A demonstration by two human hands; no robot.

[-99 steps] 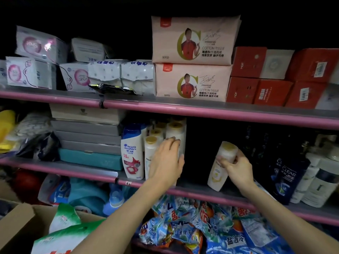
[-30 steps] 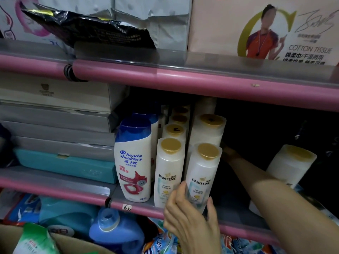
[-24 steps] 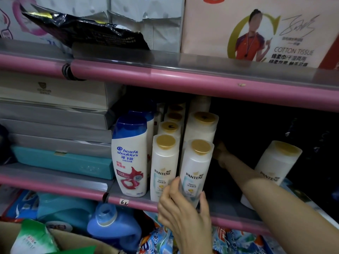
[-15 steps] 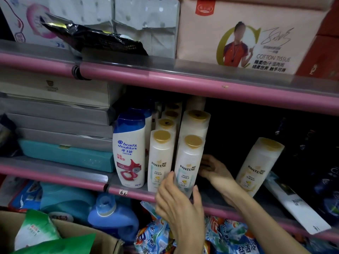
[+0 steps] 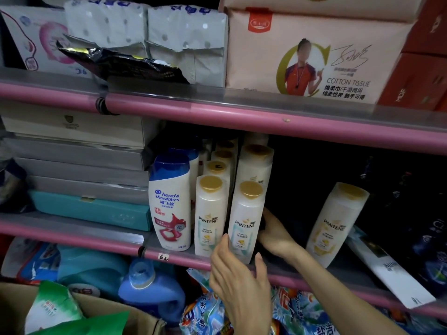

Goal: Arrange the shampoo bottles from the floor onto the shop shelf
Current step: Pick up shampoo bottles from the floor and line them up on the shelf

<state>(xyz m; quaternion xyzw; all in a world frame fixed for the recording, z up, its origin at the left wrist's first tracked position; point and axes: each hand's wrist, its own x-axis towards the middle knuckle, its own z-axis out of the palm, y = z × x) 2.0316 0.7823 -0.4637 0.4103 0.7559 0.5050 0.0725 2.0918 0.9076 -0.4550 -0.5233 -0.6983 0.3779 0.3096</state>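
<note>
Nearest: left hand [image 5: 238, 280] raised before the shelf edge [image 5: 242, 262], fingers straight and spread, fingertips touching the base of the front Pantene bottle [image 5: 245, 221]; label reads "PANTENE", "SMOOTH"; gold cap; upright at the shelf front. Right hand [image 5: 274, 234] just behind and right of that bottle, fingers hidden behind it; grip cannot be told. Second Pantene bottle [image 5: 210, 213] just beside on the left, upright; then Head & Shoulders bottle [image 5: 170, 201], blue cap, "head & shoulders". Handwritten tag [image 5: 163, 257] on the pink rail, apparently "6". Right, well apart: tilted Pantene bottle [image 5: 335, 223]. Behind: more gold-capped bottles in rows. Above: pack [image 5: 314, 56] marked "COTTON TISSUE".
</note>
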